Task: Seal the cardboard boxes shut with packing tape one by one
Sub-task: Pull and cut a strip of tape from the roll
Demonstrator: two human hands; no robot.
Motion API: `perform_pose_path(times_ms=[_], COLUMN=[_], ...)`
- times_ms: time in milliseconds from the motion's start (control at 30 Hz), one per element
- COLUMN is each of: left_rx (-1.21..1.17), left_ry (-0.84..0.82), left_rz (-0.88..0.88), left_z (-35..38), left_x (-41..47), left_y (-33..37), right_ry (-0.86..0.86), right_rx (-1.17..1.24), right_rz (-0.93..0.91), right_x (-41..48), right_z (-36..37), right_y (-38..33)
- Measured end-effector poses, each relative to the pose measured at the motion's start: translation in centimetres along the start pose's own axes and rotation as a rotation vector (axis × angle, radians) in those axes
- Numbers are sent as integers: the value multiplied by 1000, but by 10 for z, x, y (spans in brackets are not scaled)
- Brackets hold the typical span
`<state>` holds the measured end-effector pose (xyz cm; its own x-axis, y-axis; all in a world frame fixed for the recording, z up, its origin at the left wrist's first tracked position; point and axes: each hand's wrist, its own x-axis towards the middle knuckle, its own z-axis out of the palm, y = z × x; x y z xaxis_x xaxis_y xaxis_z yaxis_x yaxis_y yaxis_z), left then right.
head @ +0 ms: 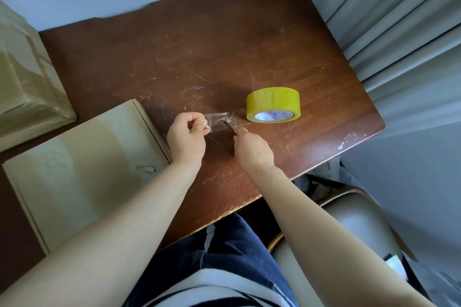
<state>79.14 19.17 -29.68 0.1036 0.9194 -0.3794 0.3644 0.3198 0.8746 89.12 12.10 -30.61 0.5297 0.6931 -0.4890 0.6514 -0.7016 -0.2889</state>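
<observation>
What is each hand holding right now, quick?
Left hand: pinches the free end of the tape strip pulled from the tape roll.
Right hand: grips a small dark cutter, its tip at the strip.

Scratched varnished wood, matt cardboard, glossy tape.
The table [224,45] is dark varnished wood with a faint sheen, scored by pale scratches and chipped toward 3 o'clock. Near centre, the tape roll [273,101] is glossy yellow film on a printed paper core. Its tape strip [219,119] is clear and shiny, and the blade [230,128] is dark. The cardboard box [82,164] at 8 o'clock is smooth and matt. The taped box [22,77] at 10 o'clock gleams. The curtain [399,32] at 2 o'clock is pleated cloth.
</observation>
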Motion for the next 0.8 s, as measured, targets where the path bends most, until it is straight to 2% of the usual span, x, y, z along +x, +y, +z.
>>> perform_pose_path(times_ms=[267,400,533,667,700,733,767,800], left_rx=[-33,-177,-310,-361,-367,-365,-363,-365], left_ry=[51,86,73,-38,-76,-107,-128,-140], left_rz=[19,-52,-139,-177,-186,-195,-205,-215], left_z=[-26,-44,-57,-78,-85,-90,-95,-100], left_x=[29,27,14,0,-4,-8,-12,-15], left_y=[24,27,34,42,44,45,45,46], right_ry=[-25,69,59,146,192,229,202,82], right_rx=[47,167,-34,-297,-241,-49,287,701], right_rz=[-17,-99,-310,-332,-324,-302,-234,-126], right_x=[-10,-29,-28,-20,-21,-22,-23,-26], right_z=[2,16,32,29,26,22,13,1], right_y=[4,16,25,26,21,14,1,-15])
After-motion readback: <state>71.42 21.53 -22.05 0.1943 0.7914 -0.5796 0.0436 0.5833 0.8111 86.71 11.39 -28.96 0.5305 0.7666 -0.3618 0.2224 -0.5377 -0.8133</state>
